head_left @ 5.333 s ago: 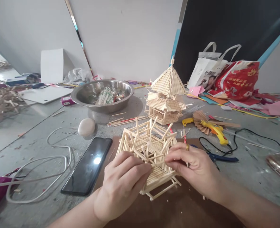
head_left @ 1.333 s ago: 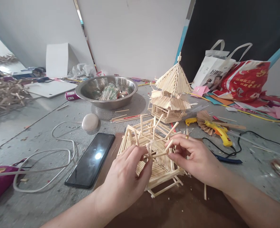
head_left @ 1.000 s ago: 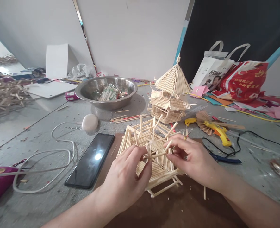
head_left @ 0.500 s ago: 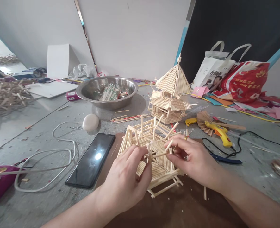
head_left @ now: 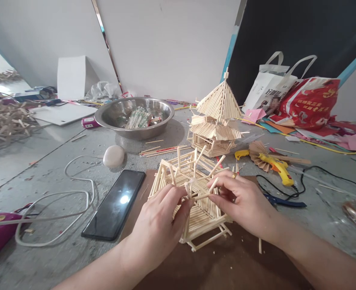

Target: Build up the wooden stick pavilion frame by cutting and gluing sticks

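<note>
A half-built house of thin wooden sticks stands on a brown board in front of me. My left hand is closed, its fingertips pinching one short stick at the top of the frame. My right hand, with a ring on one finger, pinches the other end of that stick from the right. A finished stick pagoda stands just behind.
A black phone lies left of the board beside a white cable and a white egg-shaped object. A steel bowl sits behind. A yellow glue gun, bags and coloured paper lie at the right; a stick pile at the left.
Both hands keep their pinch on the same short stick at the top of the frame. They have barely shifted over the last second.
</note>
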The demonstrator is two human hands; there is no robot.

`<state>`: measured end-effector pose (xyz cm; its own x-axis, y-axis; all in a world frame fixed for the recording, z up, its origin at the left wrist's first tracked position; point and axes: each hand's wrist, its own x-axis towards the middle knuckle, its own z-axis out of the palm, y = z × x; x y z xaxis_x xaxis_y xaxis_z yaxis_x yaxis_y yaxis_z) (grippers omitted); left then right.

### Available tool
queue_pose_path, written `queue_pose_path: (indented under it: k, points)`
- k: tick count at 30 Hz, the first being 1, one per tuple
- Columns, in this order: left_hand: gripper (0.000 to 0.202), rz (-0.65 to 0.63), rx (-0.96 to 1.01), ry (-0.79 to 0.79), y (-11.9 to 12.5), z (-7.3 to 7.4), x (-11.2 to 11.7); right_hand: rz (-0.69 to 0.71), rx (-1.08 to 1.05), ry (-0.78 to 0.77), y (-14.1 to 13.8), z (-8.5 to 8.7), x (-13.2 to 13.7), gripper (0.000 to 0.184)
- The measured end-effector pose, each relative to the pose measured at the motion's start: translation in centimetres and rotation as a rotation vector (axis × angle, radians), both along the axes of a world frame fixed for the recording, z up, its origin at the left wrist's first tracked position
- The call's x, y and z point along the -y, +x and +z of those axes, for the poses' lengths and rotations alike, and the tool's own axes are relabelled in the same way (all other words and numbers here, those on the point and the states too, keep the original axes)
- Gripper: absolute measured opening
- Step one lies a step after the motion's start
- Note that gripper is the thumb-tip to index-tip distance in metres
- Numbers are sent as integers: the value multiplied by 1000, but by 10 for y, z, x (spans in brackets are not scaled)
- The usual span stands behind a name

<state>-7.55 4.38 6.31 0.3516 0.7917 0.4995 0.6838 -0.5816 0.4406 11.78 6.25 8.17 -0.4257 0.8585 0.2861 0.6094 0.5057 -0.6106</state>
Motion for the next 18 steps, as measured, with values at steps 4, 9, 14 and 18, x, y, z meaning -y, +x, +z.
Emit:
queue_pose_path:
  k: [4, 9, 14, 18]
  points:
    - [5, 4, -8, 5, 1, 0, -1, 13, -1, 26, -1, -1, 0, 7]
    - [9, -17, 4, -26, -1, 4, 0, 43, -45, 37, -1, 2, -1, 10]
    - [13, -43, 37, -46, -4, 8, 0, 38, -62, 48, 1, 2, -1, 11]
    - [15, -49, 32, -62, -4, 8, -1, 28, -58, 45, 1, 2, 0, 11]
